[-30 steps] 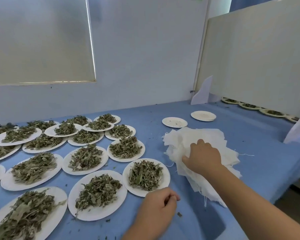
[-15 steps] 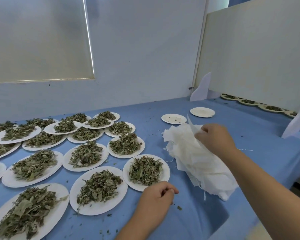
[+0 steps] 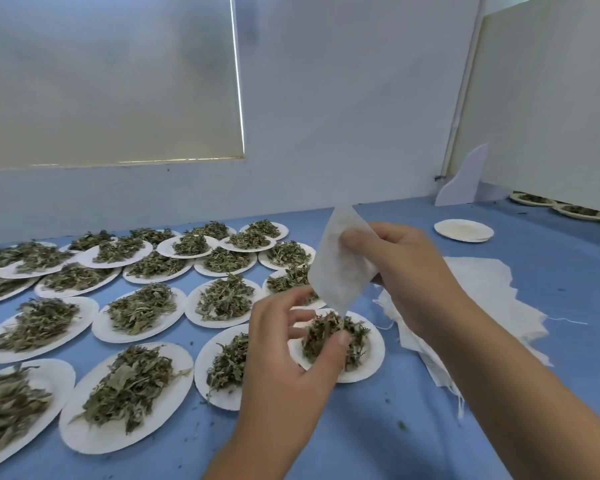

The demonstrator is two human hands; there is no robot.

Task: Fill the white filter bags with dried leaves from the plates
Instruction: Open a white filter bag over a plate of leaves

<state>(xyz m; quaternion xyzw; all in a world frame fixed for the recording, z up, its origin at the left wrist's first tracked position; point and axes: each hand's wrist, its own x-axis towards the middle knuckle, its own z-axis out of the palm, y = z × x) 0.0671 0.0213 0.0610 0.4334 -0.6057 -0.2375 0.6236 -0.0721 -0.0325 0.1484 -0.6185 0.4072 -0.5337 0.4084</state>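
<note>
head view: one bag held up over the plates

the right hand pinches a single white bag by its right edge, thumb and fingers closed on the fabric. it holds the bag in the air, tilted, with one corner up and one corner pointing down at the nearest plate. the bag looks flat; i cannot tell whether its mouth is open.

the left hand hovers just below and left of the bag, above that plate and its neighbour. its fingers are loosely bent and spread away from the thumb, with nothing visible between them. the fingertips are close to the bag's lower edge, but contact is not clear.

leaves lie heaped on the nearest plate, partly hidden by the left thumb. the pile of bags lies on the blue table to the right, partly under the right forearm. many more plates of leaves cover the table's left side. an empty plate sits farther back on the right.
</note>
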